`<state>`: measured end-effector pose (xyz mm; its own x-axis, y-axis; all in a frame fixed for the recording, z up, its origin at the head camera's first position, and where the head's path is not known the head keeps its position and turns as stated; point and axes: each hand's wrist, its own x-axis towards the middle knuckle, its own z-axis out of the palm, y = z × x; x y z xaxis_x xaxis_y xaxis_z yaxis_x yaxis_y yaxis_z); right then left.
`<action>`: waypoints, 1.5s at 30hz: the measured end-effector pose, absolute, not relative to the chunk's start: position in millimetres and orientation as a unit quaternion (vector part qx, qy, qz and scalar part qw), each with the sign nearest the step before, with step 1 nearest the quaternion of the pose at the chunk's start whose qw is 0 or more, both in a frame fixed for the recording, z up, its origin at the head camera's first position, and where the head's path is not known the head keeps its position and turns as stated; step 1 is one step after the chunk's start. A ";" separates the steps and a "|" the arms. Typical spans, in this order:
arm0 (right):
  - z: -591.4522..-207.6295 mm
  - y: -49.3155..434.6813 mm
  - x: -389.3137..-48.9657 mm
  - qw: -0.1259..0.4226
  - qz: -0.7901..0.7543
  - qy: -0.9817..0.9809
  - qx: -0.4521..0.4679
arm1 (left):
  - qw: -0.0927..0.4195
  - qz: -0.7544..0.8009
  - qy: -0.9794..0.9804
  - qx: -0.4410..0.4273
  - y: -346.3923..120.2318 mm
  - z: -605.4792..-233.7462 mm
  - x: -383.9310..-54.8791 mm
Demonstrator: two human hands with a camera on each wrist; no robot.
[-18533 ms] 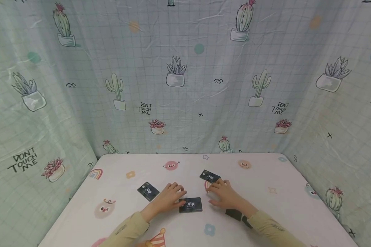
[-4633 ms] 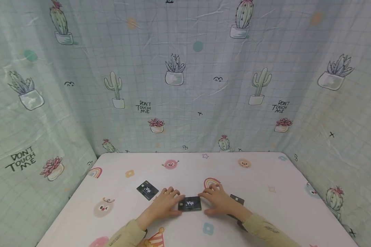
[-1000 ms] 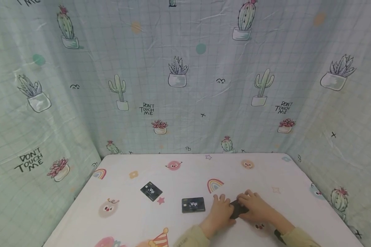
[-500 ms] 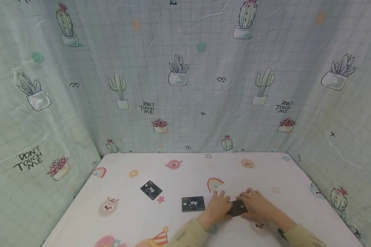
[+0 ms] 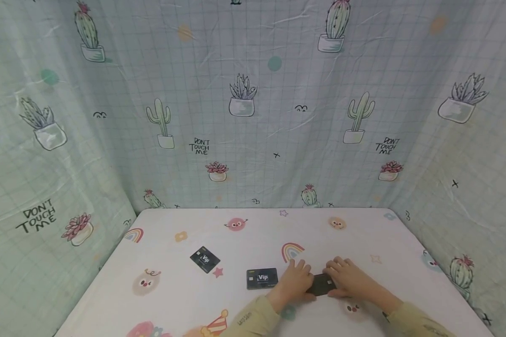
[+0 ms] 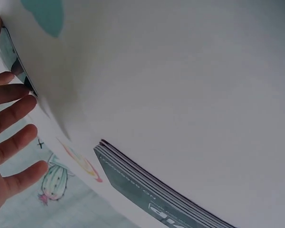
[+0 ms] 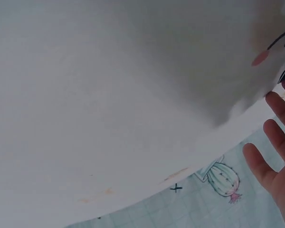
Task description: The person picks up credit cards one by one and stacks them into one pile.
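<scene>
Between the two hands, on the right half of the table, is a black chip card (image 5: 320, 285), its chip near the right end. My left hand (image 5: 293, 283) pinches its left end between thumb and fingers. The other end is pinched by my right hand (image 5: 351, 280). Left of them lies a Vip card (image 5: 262, 278); the left wrist view shows it tops a neat stack of cards (image 6: 156, 194). Farther left, another Vip card (image 5: 205, 260) lies slanted. In the right wrist view only a sliver of the held card shows beside the fingertips.
The table (image 5: 185, 304) has a white cloth printed with rainbows, faces and stars. A cactus-patterned curtain (image 5: 253, 140) closes off the back and both sides. A dark object (image 5: 385, 316), mostly hidden, peeks out beside the right sleeve.
Since 4.6 s ago both hands have shifted right from the card stack to the black card. Over the last second that card has turned slightly, and its chip has come into sight.
</scene>
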<state>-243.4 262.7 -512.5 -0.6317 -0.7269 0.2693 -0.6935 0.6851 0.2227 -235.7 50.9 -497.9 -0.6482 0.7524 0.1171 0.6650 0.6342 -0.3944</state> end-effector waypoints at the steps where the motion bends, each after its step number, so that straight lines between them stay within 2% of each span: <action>1: -513.5 262.5 -244.0 0.167 -0.051 -0.903 0.392 | 0.134 0.160 -0.893 -0.399 50.6 -498.1 -236.1; 8: -513.4 260.6 -243.7 0.102 -0.052 -0.926 0.360 | 0.158 0.176 -0.882 -0.407 51.6 -505.1 -238.6; 13: -512.6 260.2 -241.6 0.091 -0.038 -0.929 0.356 | 0.211 0.186 -0.870 -0.404 50.7 -510.5 -237.4; 15: -513.0 260.3 -240.9 0.093 -0.035 -0.929 0.357 | 0.214 0.186 -0.870 -0.402 50.3 -510.5 -237.1; 22: -514.3 260.2 -239.3 0.103 -0.033 -0.928 0.356 | 0.211 0.191 -0.873 -0.395 51.5 -507.1 -235.1; 37: -510.0 255.8 -234.9 0.083 -0.030 -0.936 0.340 | 0.184 0.181 -0.883 -0.392 51.3 -500.2 -231.6; 45: -510.5 255.3 -233.9 0.098 -0.035 -0.932 0.346 | 0.175 0.184 -0.882 -0.396 50.0 -498.2 -231.3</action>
